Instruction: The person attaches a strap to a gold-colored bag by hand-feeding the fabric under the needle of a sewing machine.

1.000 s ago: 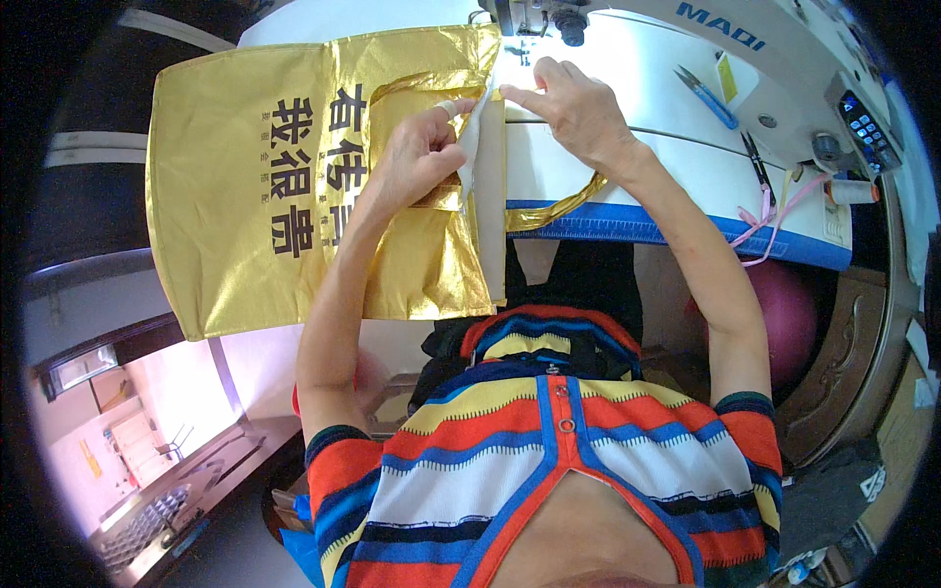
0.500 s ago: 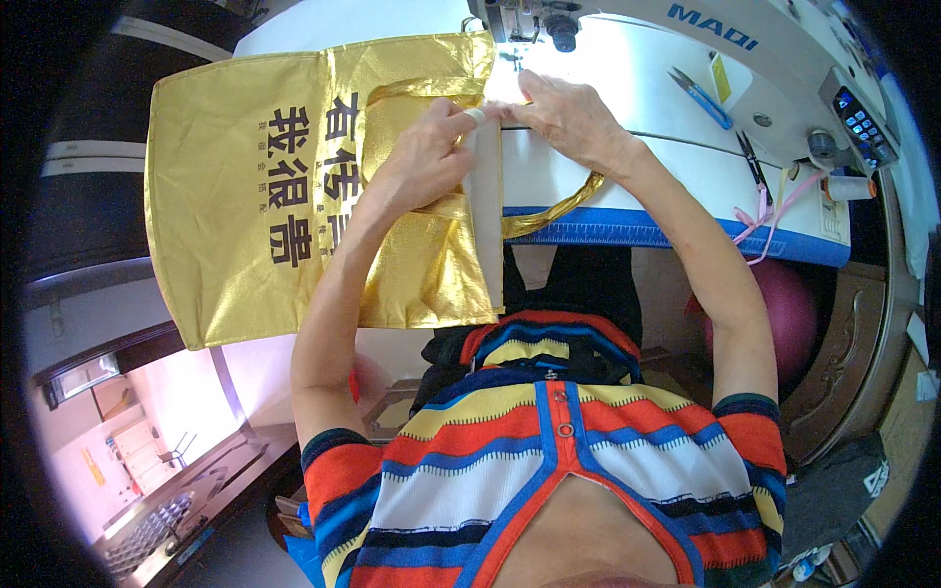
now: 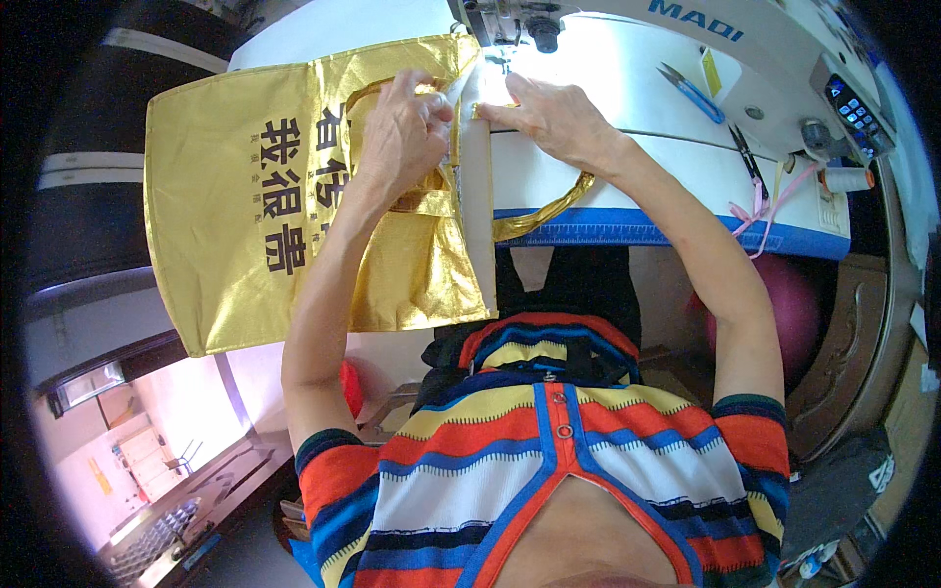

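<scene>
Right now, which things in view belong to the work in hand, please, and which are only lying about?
Likely part of the work:
gold bag, under the left hand
gold strap, near the right hand
sewing machine, beyond the hands

Apparently just lying about:
blue-handled tool, on the table
dark pointed tool, nearby
pink ribbon, near its lower end
magenta object, below the table

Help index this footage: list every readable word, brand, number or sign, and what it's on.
Locations only, wording withheld:
Gold bag: large dark characters, some covered; smaller ones blurred.
Sewing machine: blue lettering, readable.
Control panel: lit symbols, too small.
Ruler strip: markings, too small.
Dark cloth: white mark, unclear.
</scene>
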Action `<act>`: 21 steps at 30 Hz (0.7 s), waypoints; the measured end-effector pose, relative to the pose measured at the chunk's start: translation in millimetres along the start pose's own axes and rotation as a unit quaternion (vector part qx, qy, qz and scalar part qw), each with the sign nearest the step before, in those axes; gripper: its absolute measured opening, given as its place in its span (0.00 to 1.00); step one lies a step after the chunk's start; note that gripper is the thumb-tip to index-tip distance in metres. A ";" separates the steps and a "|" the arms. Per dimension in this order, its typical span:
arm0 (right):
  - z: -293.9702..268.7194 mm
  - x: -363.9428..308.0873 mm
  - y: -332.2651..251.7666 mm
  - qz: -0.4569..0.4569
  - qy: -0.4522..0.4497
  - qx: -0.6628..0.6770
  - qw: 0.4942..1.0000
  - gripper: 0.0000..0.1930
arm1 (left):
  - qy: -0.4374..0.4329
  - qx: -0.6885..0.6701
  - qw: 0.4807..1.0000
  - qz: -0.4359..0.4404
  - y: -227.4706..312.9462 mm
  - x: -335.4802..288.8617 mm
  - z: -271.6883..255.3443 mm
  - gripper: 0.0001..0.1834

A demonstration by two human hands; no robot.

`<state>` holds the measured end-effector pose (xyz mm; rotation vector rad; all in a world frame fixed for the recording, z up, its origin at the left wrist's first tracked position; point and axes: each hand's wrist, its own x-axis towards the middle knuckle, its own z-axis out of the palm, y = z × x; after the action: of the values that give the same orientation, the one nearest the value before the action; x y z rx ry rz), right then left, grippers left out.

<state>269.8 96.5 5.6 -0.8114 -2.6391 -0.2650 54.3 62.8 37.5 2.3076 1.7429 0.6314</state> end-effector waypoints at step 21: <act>3.9 -2.7 -0.5 0.018 -0.043 -0.003 0.999 0.22 | 0.023 0.011 0.989 0.145 -12.8 -12.4 9.0 0.14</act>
<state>270.5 95.9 1.0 -0.8913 -2.7021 -0.2333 44.4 55.7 21.7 2.6075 1.4479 0.7204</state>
